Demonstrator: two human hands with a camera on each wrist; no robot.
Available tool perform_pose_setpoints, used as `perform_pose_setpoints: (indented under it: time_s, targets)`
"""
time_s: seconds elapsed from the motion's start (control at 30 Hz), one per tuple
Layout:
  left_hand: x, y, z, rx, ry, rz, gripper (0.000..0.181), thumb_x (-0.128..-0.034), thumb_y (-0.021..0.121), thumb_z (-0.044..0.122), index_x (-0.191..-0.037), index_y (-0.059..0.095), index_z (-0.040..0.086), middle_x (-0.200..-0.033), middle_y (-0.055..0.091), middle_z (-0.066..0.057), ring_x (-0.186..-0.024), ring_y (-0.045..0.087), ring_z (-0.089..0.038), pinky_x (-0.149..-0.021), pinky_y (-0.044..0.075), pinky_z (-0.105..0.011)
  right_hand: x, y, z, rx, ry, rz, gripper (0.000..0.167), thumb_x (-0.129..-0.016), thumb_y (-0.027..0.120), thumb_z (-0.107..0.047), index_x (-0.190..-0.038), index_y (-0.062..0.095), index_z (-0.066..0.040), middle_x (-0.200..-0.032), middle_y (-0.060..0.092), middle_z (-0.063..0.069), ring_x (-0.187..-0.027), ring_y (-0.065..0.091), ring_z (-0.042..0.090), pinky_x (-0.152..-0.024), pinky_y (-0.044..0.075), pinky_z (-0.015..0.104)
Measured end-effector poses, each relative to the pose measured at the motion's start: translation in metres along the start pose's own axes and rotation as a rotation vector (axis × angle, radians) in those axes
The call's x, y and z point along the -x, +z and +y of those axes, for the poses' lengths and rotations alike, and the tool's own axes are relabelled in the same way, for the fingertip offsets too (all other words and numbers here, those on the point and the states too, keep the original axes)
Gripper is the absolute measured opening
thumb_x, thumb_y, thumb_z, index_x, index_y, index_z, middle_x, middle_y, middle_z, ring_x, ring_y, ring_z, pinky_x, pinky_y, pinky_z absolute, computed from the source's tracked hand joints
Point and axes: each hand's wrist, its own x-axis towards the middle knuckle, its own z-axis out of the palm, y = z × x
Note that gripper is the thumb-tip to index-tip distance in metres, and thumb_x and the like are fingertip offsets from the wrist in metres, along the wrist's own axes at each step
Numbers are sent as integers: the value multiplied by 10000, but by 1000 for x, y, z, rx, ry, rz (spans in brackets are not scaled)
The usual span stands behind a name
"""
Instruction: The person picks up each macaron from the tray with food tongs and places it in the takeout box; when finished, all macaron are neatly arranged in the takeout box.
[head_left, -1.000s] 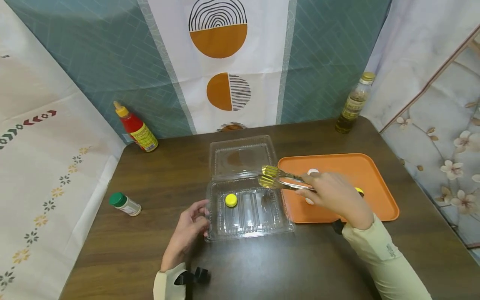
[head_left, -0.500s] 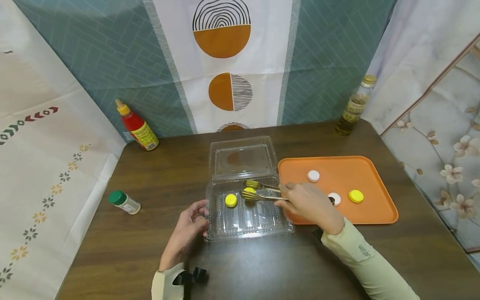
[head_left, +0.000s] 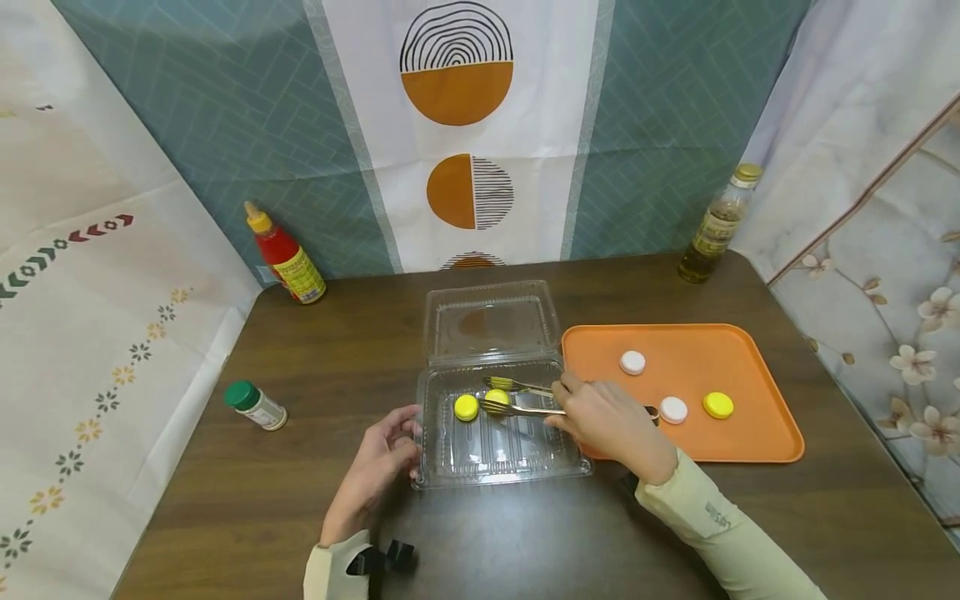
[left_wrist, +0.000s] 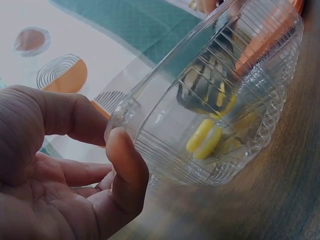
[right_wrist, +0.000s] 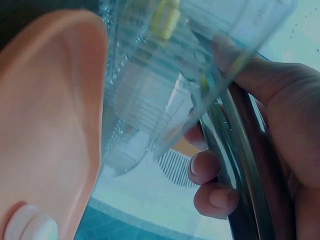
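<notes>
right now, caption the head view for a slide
Left hand grips clear container; right hand holds tongs around yellow macaron.

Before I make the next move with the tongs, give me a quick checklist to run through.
1. Lid out of the way: ok, folded back open behind the clear container.
2. Container steadied: ok, left hand pinches its left edge.
3. Tongs held: ok, right hand grips them.
4. Tongs clear of the container: not ok, their tips reach over its base.
5. Inner yellow macaron released: cannot tell, it lies between the tips.
6. Macarons on the orange tray spaced apart: ok, two white, one yellow.
</notes>
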Motion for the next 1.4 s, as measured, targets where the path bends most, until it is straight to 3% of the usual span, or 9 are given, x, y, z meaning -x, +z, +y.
perform_pose_setpoints:
  time_s: [0.27,0.53,0.7,0.83,0.93,1.1,1.4]
  targets:
    - [-2,2,1,4,1,-5,591,-812,476,-187,-1400,418,-158,-1014,505,-183,-601,487,-144,-495,484,-229,1,7,-3,0,-26,24,386,-826,824,-374,-895,660,-31,-776,465,17,-493,376,84,-420,317,208]
    - [-4,3,2,-8,-3,-2,595,-813,489,-181,-1404,424,-151,-1015,506,-178,-585,487,-144,-490,484,-238,4,2,0,-59,38,12,406,-849,808,-374,-941,644,-13,-841,487,44,-462,349,78,-407,311,200]
    - [-4,4,1,-3,-13,2,601,-811,488,-182,-1407,427,-143,-1018,507,-177,-590,488,-147,-488,482,-236,9,-10,7,-117,110,-42,462,-895,754,-391,-1071,650,23,-867,478,62,-478,364,90,-438,344,212]
    - [-3,3,1,-2,-15,6,599,-814,486,-181,-1408,431,-137,-1020,508,-180,-601,490,-151,-491,481,-232,11,-24,13,-140,160,-71,476,-918,732,-387,-1129,674,36,-881,583,87,-542,451,118,-484,439,245]
    - [-3,3,0,-14,-20,20,589,-816,485,-178,-1402,448,-126,-1012,511,-177,-599,494,-155,-490,482,-233,13,-33,19,-152,179,-67,431,-916,741,-363,-1077,689,33,-836,626,86,-601,473,141,-517,459,273]
    - [-3,3,-2,-21,-21,34,587,-808,486,-173,-1393,460,-124,-998,511,-162,-593,501,-156,-486,483,-234,20,-42,29,-162,177,-11,369,-894,773,-311,-1024,686,24,-745,567,31,-638,466,165,-540,437,289]
    - [0,1,-2,-3,-9,21,590,-814,491,-177,-1401,429,-157,-1009,501,-175,-592,495,-138,-488,486,-226,31,-61,44,-219,249,-34,278,-922,742,-240,-971,626,9,-708,471,-16,-528,423,113,-489,402,294]
